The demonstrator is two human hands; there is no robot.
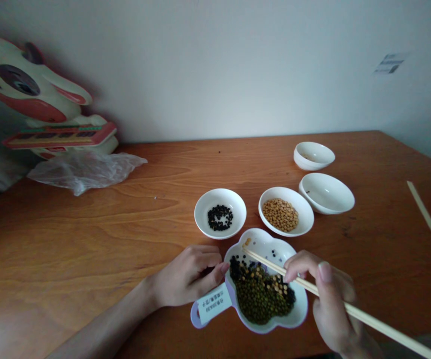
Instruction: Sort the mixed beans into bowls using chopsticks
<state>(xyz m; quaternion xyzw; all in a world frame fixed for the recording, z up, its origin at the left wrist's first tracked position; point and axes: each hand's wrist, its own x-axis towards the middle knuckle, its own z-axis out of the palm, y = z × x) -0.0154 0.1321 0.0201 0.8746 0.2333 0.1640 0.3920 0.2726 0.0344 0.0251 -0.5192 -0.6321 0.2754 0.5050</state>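
I faced a plain off-white wall [215, 65] meeting a long orange-brown wood-grain surface [88, 224] in dim light; to my left, a large cream-and-red cartoon-animal figure [32, 94] stood behind a crumpled clear plastic bag [84, 172].

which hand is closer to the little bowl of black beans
Left. The left hand sits just below and to the side of the white bowl of black beans, not touching it. The right hand, holding chopsticks, is farther off to the right.
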